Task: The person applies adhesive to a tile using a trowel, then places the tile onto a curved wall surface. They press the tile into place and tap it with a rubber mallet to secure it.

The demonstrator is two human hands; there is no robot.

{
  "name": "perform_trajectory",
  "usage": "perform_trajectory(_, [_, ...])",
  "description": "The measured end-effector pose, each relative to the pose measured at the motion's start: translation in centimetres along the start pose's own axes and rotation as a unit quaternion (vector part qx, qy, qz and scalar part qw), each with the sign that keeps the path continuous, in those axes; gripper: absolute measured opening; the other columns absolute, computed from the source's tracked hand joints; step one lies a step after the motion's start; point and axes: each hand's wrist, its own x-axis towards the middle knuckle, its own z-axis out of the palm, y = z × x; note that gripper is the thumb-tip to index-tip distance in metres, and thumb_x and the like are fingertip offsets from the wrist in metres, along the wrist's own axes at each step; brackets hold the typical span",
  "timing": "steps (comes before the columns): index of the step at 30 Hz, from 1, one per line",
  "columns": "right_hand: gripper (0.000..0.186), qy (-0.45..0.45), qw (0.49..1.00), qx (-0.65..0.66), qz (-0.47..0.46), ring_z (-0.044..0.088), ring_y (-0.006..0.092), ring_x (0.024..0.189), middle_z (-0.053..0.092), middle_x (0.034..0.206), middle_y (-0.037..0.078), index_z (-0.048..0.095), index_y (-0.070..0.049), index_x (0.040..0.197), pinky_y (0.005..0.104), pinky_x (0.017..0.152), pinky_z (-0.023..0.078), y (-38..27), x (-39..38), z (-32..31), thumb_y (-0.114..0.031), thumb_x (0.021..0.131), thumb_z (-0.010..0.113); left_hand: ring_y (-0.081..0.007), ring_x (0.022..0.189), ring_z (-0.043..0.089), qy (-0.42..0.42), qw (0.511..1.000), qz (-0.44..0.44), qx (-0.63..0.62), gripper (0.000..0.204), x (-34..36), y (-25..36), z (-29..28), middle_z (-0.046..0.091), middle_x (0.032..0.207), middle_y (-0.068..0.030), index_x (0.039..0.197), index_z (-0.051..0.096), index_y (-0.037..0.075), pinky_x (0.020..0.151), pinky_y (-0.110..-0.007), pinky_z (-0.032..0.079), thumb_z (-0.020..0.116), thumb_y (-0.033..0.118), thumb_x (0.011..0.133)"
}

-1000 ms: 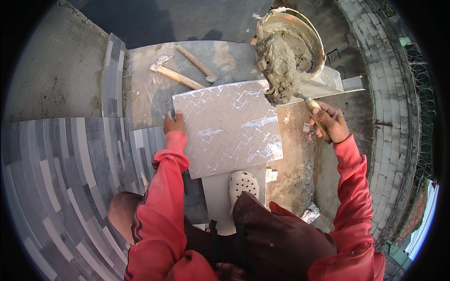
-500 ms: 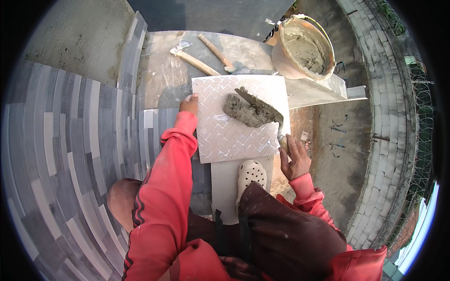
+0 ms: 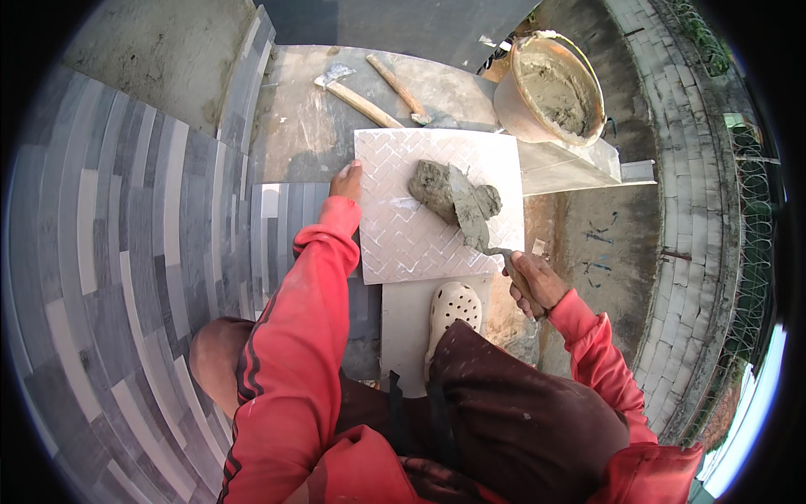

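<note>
My left hand (image 3: pixel 347 181) grips the left edge of a square tile (image 3: pixel 395 244), whose pale back with a zigzag pattern faces up. My right hand (image 3: pixel 537 281) is closed around the handle of a trowel (image 3: pixel 473 217). Its blade, coated with grey mortar, lies against a mound of wet mortar (image 3: pixel 435 186) on the tile's upper middle. A smaller lump of mortar clings at the blade's right side. The fingertips of my left hand are partly hidden by the tile's edge.
Beyond the tile, a hammer-like tool (image 3: pixel 361 101) and another wooden-handled tool (image 3: pixel 398 87) lie on a dusty slab (image 3: pixel 290 101). A bucket of mortar (image 3: pixel 550 88) stands at the far right. Striped grey tiles (image 3: pixel 126 235) cover the left side. My shoe (image 3: pixel 456 309) rests close below the tile.
My right hand has turned and moved slightly right and nearer, swinging the trowel blade across the mortar to a steeper angle. The mound has been reshaped. My left hand keeps its hold on the tile.
</note>
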Motion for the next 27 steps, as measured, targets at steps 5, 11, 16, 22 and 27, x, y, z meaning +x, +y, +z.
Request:
perform_trajectory(5, [0.050,0.024,0.971,-0.236,-0.026,0.059,0.0208,0.047,0.057,0.062,0.009,0.055,-0.005,0.094,0.0358,0.040,0.045,-2.0,2.0,1.8,-0.052,0.104,0.039,-0.0296,0.110,0.064,0.009,1.000,-0.011,0.014,0.053,0.3,-0.3,-0.8,0.070,0.116,-0.0211,0.124,0.065,-0.002,0.098,-0.038,0.046,0.050,0.042,0.100])
perform_trajectory(11, [0.041,0.144,0.792,-0.548,-0.229,0.066,0.0443,0.069,0.066,0.073,0.024,0.055,-0.005,0.102,0.0509,0.061,0.053,-1.8,2.7,-0.1,-0.045,0.102,0.048,-0.0239,0.113,0.063,-0.028,0.998,-0.023,-0.042,0.052,0.6,-1.7,-1.9,0.068,0.121,-0.0169,0.128,0.061,-0.006,0.100,-0.035,0.045,0.050,0.037,0.102])
perform_trajectory(16, [0.037,0.211,0.747,-0.572,-0.266,0.066,0.0449,0.070,0.066,0.077,0.023,0.054,-0.006,0.108,0.0514,0.062,0.053,-4.4,-1.7,-1.9,-0.042,0.101,0.051,-0.0204,0.113,0.062,-0.093,0.993,-0.047,-0.051,0.050,-1.9,3.1,-0.3,0.066,0.126,-0.0142,0.133,0.056,-0.009,0.100,-0.030,0.045,0.048,0.031,0.104])
perform_trajectory(22, [0.040,0.125,0.724,-0.613,-0.289,0.067,0.0425,0.071,0.065,0.076,0.020,0.056,-0.008,0.109,0.0510,0.062,0.054,-3.1,1.6,1.2,-0.047,0.100,0.050,-0.0215,0.114,0.062,-0.052,0.998,-0.031,-0.009,0.050,-0.6,-0.5,-2.3,0.066,0.126,-0.0152,0.132,0.057,-0.009,0.100,-0.030,0.045,0.049,0.031,0.103])
perform_trajectory(27, [0.042,0.150,0.788,-0.545,-0.244,0.065,0.0465,0.073,0.065,0.075,0.023,0.054,-0.006,0.103,0.0538,0.064,0.050,-2.9,3.9,-0.1,-0.048,0.100,0.052,-0.0219,0.113,0.062,-0.043,0.998,-0.012,0.052,0.051,-0.2,1.2,-0.8,0.066,0.125,-0.0157,0.132,0.057,-0.008,0.099,-0.032,0.046,0.050,0.032,0.103])
